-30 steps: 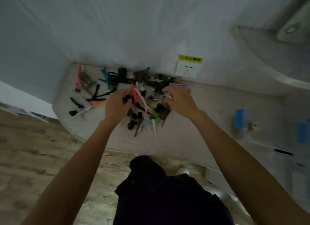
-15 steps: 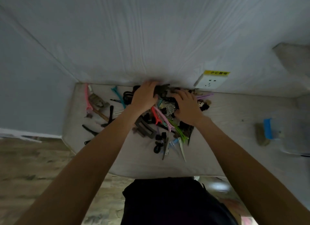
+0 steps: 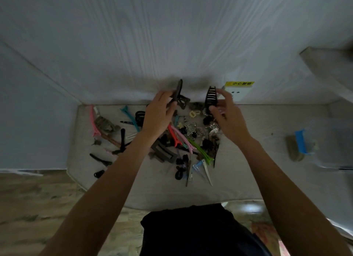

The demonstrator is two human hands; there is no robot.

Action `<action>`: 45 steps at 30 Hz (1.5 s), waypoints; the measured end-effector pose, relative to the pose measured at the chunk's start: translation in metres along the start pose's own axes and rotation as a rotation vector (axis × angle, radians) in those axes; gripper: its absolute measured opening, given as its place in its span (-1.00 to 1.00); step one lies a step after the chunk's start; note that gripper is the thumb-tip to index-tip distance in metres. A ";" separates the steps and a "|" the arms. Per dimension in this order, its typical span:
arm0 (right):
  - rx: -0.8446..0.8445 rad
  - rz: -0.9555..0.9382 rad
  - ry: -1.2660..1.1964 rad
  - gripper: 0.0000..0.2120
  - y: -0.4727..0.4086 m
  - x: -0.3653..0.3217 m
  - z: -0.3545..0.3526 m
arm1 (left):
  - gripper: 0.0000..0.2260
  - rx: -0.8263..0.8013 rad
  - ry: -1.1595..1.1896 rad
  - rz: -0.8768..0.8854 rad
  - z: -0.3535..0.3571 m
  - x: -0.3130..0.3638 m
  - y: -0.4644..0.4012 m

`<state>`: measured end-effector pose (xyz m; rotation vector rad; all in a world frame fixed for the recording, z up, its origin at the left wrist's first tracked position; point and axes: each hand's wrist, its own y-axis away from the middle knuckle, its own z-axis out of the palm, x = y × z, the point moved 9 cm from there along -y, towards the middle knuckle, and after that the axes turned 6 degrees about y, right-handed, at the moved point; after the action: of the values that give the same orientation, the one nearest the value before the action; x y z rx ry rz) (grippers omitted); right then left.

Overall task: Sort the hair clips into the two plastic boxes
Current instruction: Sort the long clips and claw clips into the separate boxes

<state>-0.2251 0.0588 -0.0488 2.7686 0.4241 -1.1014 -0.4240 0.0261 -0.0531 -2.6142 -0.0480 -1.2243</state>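
A pale grey table (image 3: 248, 179) fills the middle band of the frame, backed by a white wall (image 3: 172, 36) across the top. A loose heap of mixed hair clips (image 3: 191, 139) lies at the centre of the table, with more scattered clips (image 3: 110, 133) spread towards the left. At the right edge of the frame sits a blurred clear plastic box (image 3: 332, 141), with a blue clip (image 3: 300, 142) and a grey-brown clip (image 3: 294, 148) just beside it. Low in the frame is the person's dark clothing (image 3: 191, 232). Both hands are raised above the heap, near the wall. The left hand (image 3: 158, 114) grasps a dark brown claw clip (image 3: 179, 97) between thumb and curled fingers, its long body pointing up. The right hand (image 3: 227, 112) pinches a black toothed claw clip (image 3: 211, 97), upright, in front of a white wall socket with a yellow label (image 3: 238, 89). The two held clips are apart
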 end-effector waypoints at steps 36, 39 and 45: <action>0.405 0.345 -0.465 -0.74 0.153 0.183 -0.210 | -0.68 -0.146 0.501 -0.116 0.164 0.197 0.075; 0.496 0.409 -0.340 -0.69 0.169 0.227 -0.258 | -0.65 -0.261 0.666 -0.190 0.234 0.246 0.075; 0.392 0.399 -0.033 -0.66 0.166 0.271 -0.295 | -0.64 -0.483 0.282 -0.208 0.359 0.308 0.047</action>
<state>0.2062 0.0239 -0.0186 2.9550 -0.3780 -1.2261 0.0509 0.0434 -0.0501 -2.8493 0.0337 -1.8704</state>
